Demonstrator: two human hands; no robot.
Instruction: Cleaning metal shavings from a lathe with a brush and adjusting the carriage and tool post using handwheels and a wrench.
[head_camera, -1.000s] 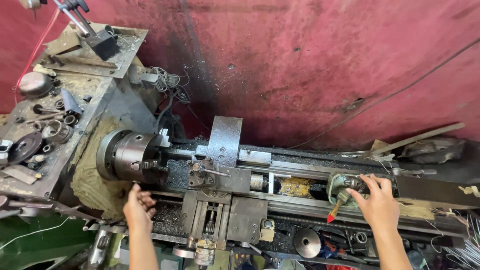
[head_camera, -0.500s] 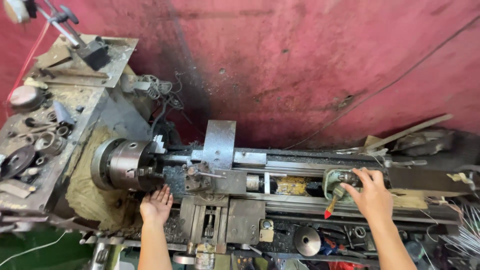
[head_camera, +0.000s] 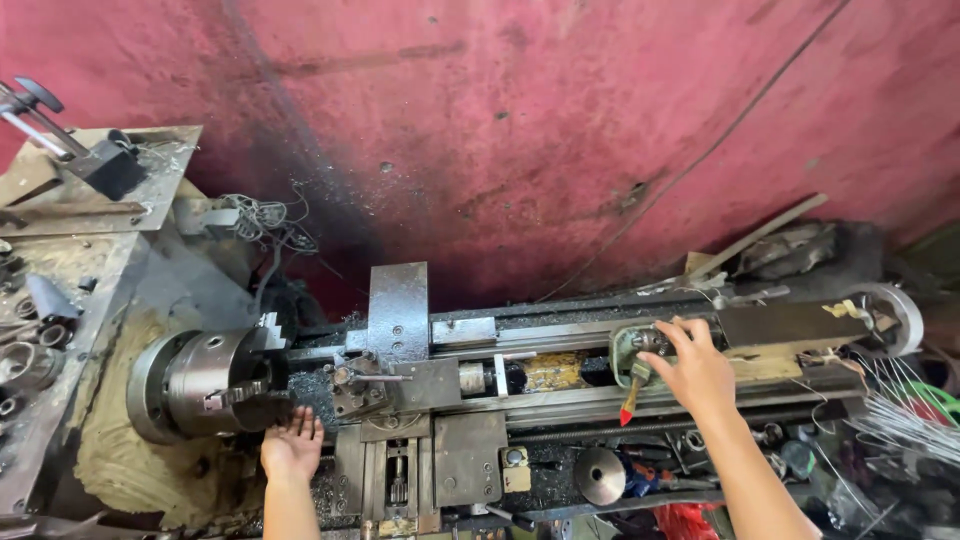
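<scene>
I read this as a setting-up step on the lathe (head_camera: 520, 385). The tailstock (head_camera: 770, 330) is the thing in hand: it sits on the bed directly under and beyond my right hand (head_camera: 695, 375), its long axis lying along the bed, left to right in view, with its nose end pointing toward the chuck (head_camera: 205, 385) and my left hand (head_camera: 292, 447). My right hand rests on the green nose end of the tailstock, fingers spread and curled loosely over it — touching rather than clamped around anything, as far as I can tell. A small red-tipped brush (head_camera: 632, 395) hangs just beside that palm; whether I hold it I cannot tell.

My left hand lies open, palm up, fingers together, just below the chuck jaws and beside the tool post (head_camera: 360, 385) — holding nothing, near the dark swarf on the carriage.

In my judgement the next move calls for a firm grip on the tailstock body and a straight push along the bed axis, keeping the left hand out of the path between carriage and chuck.
</scene>
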